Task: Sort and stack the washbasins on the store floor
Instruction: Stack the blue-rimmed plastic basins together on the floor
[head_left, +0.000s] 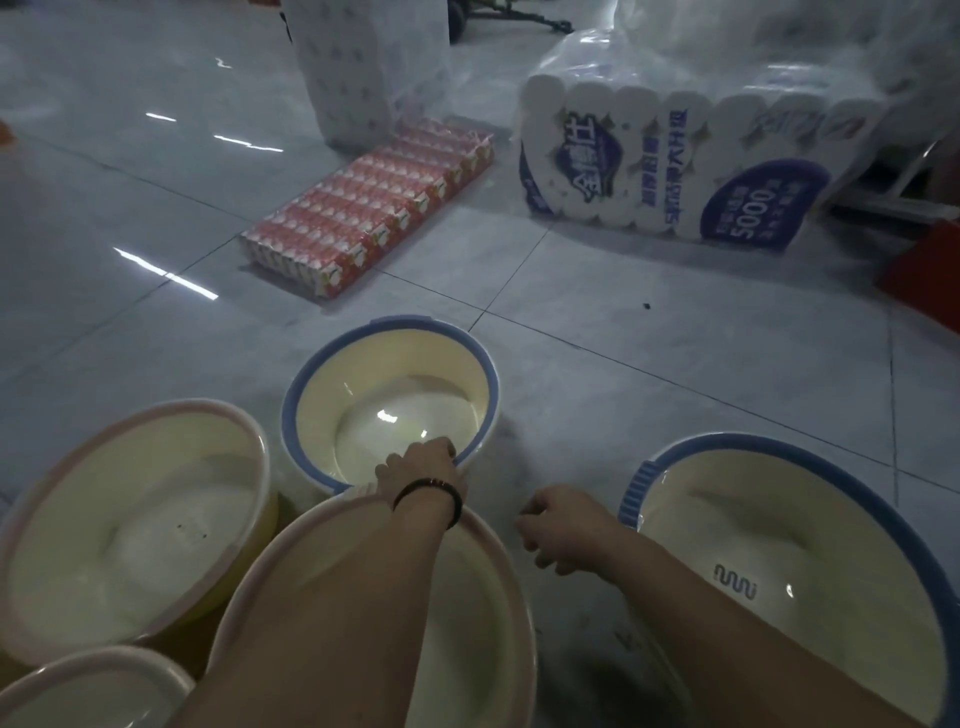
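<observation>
Several cream washbasins stand on the tiled floor. A small blue-rimmed basin (311, 384) sits in the middle, and my left hand (423, 465) grips its near rim, a dark bracelet on the wrist. A larger blue-rimmed basin (779, 545) stands at the right. Pink-rimmed basins lie at the left (135, 519), under my left forearm (478, 613), and at the bottom left corner (88, 691). My right hand (563, 527) hovers between the basins with loosely curled fingers, holding nothing.
A flat red-and-white shrink-wrapped pack (374, 208) lies on the floor ahead. A big pack of white paper rolls (675, 166) stands at the right, another wrapped bundle (363, 67) behind. Something red (924, 270) sits at the right edge.
</observation>
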